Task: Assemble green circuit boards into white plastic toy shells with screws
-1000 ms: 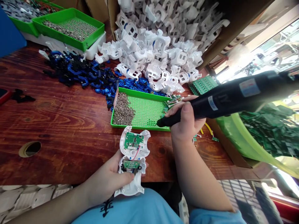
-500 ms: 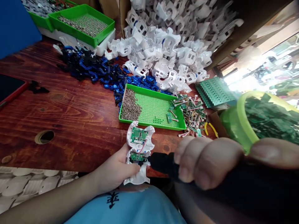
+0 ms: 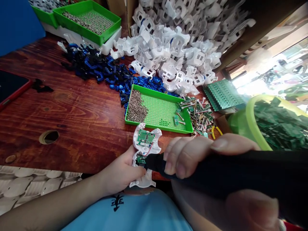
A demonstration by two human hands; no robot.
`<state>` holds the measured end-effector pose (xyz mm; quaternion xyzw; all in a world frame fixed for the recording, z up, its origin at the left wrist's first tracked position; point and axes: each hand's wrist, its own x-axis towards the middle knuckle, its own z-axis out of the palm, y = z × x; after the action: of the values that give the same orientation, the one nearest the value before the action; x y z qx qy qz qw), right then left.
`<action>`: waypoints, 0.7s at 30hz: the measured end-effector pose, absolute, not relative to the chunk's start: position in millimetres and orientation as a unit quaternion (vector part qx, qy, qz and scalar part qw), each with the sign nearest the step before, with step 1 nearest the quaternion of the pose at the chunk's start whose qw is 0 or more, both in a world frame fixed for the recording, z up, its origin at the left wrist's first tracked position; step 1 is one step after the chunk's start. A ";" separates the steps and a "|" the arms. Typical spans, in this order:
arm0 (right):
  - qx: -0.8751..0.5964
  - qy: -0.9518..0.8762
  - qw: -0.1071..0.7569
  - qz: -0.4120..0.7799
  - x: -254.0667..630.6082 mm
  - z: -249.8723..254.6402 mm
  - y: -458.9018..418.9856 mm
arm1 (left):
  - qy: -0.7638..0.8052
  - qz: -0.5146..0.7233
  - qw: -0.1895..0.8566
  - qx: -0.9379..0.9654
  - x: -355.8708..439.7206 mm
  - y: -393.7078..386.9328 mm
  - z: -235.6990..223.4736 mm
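Observation:
My left hand (image 3: 119, 173) is closed around a white plastic housing (image 3: 142, 183) in two halves, near the table's front edge. A green circuit board (image 3: 146, 138) sits in the upper half, and a red wire runs down from it to the lower half. The thumb lies across the lower half, below a smaller green board (image 3: 140, 159). My right hand (image 3: 189, 155) grips a black electric screwdriver (image 3: 231, 168), held nearly level. Its nose overlaps the right part of the smaller board and hides the bit, so I cannot see what it touches.
Behind the housing stands a green tray (image 3: 158, 125) with small screws and a few boards. Beyond are blue and black parts (image 3: 96, 69) and heaped white shells (image 3: 178, 48). To the right lie wired boards (image 3: 201, 114), yellow-handled pliers (image 3: 216, 131) and a bucket (image 3: 251, 118) of green pieces.
The screwdriver has moved left, from the housing's right edge to over the smaller board. My right hand has shifted left with it. My left hand still holds the housing.

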<state>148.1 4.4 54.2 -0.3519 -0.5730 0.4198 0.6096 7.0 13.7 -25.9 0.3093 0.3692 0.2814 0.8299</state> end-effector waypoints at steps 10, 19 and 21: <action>-0.365 -0.528 0.674 0.366 123.6 53.6 8.2 | 0.356 0.317 0.820 0.317 7.9 12.3 -29.1; -0.355 -0.521 0.663 0.405 143.1 49.6 -0.4 | 0.376 0.307 0.822 0.298 8.7 11.1 -26.4; -0.334 -0.546 0.667 0.382 158.5 53.7 1.6 | 0.385 0.295 0.827 0.283 7.7 11.2 -26.7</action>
<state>158.5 1.6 53.7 -0.3341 -0.5463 0.3817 0.6665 7.7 11.2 -26.7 0.2832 0.3853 0.2950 0.8273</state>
